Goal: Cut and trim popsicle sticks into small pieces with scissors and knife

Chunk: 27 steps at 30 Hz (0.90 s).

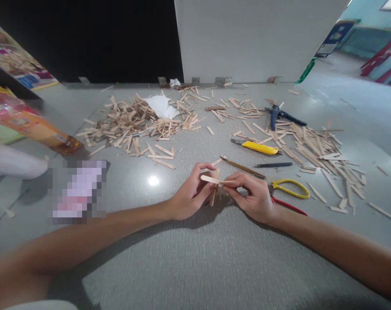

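Crossed wooden craft sticks are held between both hands, just above the grey surface. My left hand closes its thumb and fingers on the crossed sticks from the left. From the right, my right hand pinches the end of a thin stick that meets the others at the crossing. Whether the sticks are joined there I cannot tell, as fingers hide part of it. Close beyond the right hand lie a brown pointed tool and a dark slim rod. Pliers with yellow and red handles rest partly behind that hand.
A yellow utility knife, dark blue clippers and scattered sticks lie at right. At back left, white paper tops a stick heap. A bottle and a pixelated flat object are at left.
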Motion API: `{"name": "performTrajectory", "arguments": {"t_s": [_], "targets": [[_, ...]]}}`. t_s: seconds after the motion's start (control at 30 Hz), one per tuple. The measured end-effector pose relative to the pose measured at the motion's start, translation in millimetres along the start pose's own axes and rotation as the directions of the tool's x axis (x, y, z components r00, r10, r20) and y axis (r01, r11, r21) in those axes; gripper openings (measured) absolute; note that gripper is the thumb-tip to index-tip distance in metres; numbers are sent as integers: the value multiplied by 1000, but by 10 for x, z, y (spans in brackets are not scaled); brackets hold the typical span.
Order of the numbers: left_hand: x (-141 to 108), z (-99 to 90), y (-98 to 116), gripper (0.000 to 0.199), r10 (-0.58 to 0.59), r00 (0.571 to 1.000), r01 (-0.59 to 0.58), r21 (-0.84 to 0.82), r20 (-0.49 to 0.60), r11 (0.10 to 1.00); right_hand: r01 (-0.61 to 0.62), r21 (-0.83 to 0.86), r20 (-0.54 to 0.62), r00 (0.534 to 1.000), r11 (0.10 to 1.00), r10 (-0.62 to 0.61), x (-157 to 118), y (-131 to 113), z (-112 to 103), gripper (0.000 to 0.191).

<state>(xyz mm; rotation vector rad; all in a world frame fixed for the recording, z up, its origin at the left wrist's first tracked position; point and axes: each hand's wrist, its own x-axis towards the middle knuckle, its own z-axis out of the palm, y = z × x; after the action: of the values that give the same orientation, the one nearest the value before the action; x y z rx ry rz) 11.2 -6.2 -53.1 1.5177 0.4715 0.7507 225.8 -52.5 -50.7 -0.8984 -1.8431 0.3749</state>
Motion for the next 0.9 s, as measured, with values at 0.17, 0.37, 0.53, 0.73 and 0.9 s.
{"name": "performTrajectory", "arguments": {"t_s": [0.17,0.37,0.53,0.73,0.9], "targets": [[27,-19,44,34,-45,999,45,1,-25,999,-35,-4,41,999,999,35,20,15,-10,12],[38,-36,76,35,-44,999,44,9,6,999,-123,3,73,990,992,122,7,6,-14,11],[63,-26,37,46,-78,997,77,-76,-11,994,-166,74,-39,985,983,169,34,-2,-7,10],[76,0,4,48,-122,992,118,-130,-26,985,-272,143,-110,951,952,288,48,5,16,18],[79,-2,34,55,-197,980,194,-157,-4,968,-311,155,-156,930,938,334,37,27,28,16]]}}
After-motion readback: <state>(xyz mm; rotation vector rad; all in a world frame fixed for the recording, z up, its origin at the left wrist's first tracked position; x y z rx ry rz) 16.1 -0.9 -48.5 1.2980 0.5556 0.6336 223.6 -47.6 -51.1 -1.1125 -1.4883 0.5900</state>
